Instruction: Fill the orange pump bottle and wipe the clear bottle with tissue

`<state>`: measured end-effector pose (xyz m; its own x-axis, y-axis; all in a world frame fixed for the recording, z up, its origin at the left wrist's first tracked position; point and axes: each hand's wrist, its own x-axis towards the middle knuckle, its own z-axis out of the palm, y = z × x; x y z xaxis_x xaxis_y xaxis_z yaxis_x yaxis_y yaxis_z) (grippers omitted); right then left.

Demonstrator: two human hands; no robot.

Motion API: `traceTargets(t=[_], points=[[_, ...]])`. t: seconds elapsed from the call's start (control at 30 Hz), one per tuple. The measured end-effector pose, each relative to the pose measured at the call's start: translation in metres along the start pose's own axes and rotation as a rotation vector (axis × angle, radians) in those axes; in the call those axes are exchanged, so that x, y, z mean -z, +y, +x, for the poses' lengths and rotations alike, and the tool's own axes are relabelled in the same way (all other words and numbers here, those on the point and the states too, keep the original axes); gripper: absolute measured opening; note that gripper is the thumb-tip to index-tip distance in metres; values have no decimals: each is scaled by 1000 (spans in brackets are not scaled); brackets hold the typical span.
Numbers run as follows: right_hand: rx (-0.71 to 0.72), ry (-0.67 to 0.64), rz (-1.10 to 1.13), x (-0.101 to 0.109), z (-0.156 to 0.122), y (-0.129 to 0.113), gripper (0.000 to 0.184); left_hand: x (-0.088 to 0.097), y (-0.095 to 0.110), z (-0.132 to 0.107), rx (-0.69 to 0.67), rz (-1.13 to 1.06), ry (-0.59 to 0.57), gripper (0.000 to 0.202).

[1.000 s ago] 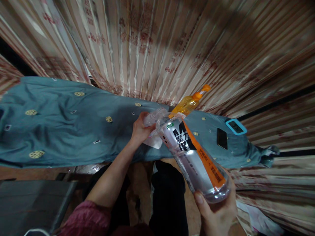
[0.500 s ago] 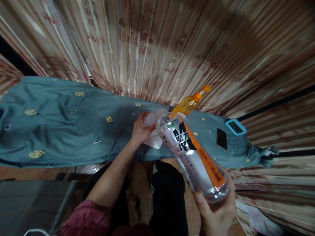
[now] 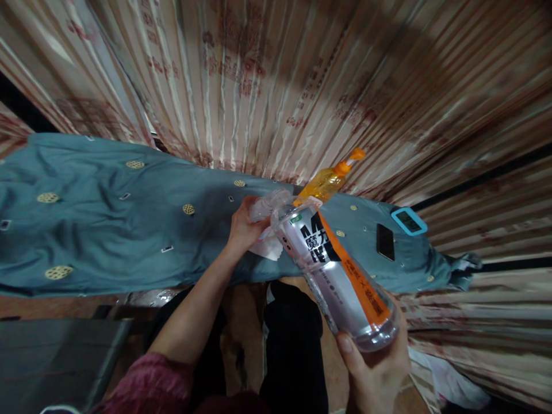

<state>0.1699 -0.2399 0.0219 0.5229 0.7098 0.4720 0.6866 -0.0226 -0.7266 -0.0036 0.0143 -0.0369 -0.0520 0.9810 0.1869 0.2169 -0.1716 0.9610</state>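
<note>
My right hand [image 3: 379,362] is closed around the base of a large clear plastic bottle [image 3: 336,276] with a silver, black and orange label. The bottle is tilted, its upper end pointing away and to the left. There, my left hand [image 3: 245,224] has its fingers closed on a clear ribbed plastic piece [image 3: 264,206]. Whether this piece is the bottle's own neck or something separate, I cannot tell. Just below it shows a white, paper-like sheet [image 3: 268,247]. Behind the bottle's upper end is a yellow-orange pump bottle [image 3: 323,184], partly hidden.
A narrow surface covered by a teal patterned cloth [image 3: 107,230] runs across the view. A black phone [image 3: 385,241] and a blue-framed digital clock [image 3: 409,221] lie on its right part. Pleated curtains [image 3: 241,86] hang behind. A grey flat surface [image 3: 56,356] is at lower left.
The view has shifted slightly, so most things sit a little further left. Both hands keep their hold, and the bottle's tilt looks nearly the same.
</note>
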Motion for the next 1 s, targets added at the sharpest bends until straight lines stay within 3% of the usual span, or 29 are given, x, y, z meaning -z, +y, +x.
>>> traceTargets(t=[0.4,1.0], points=[[-141,49,69,-6,-1,-11,96,-3,-8,1,-41,-34,9,49],[-15,66,10,-11,6,-23,86,-3,-6,3,-43,-12,31,47]])
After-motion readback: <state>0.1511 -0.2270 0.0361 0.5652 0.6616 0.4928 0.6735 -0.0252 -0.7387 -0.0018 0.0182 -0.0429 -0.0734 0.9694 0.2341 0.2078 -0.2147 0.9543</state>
